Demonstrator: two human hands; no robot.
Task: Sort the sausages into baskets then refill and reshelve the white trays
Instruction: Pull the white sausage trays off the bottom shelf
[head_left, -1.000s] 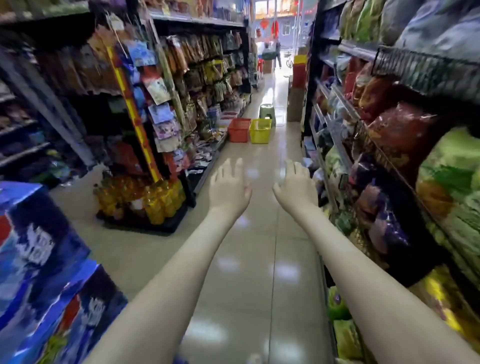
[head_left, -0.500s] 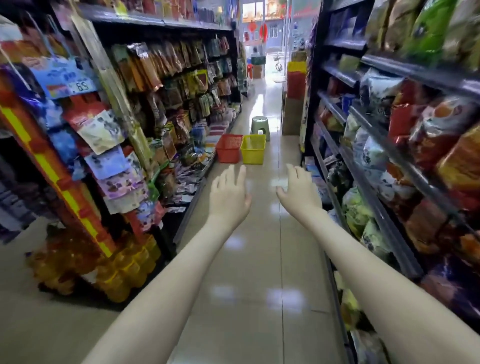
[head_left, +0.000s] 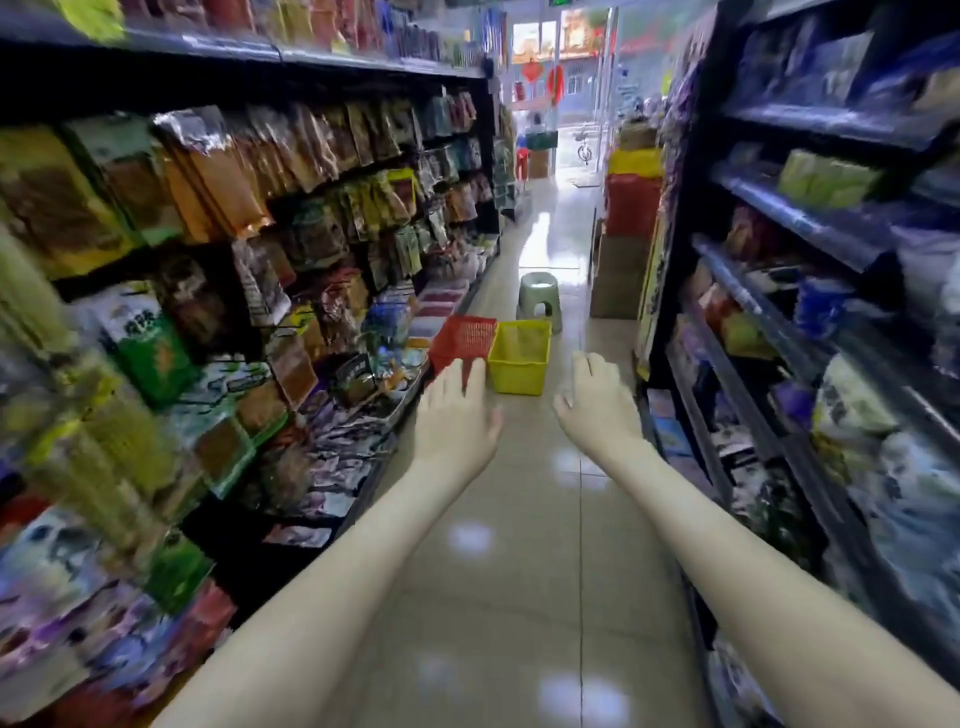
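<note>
A red basket (head_left: 464, 340) and a yellow basket (head_left: 521, 356) stand side by side on the aisle floor ahead, by the foot of the left shelves. White trays (head_left: 435, 306) with reddish contents lie on the low left shelf just behind the red basket. My left hand (head_left: 457, 415) is stretched forward with straight fingers and holds nothing; it overlaps the red basket's near edge in the view. Right of it, my right hand (head_left: 597, 402) reaches forward empty, its fingers loosely bent. Both hands are in the air, short of the baskets.
Shelves packed with snack packets (head_left: 291, 218) line the left side, and dark shelves (head_left: 789, 291) with bags line the right. A green plastic stool (head_left: 540, 299) stands behind the baskets. Stacked red and yellow crates (head_left: 631, 202) sit further down on the right. The tiled floor (head_left: 519, 545) runs between.
I have moved forward down the aisle, so the baskets and stool are nearer and larger. Both arms stay stretched out in front, hands empty.
</note>
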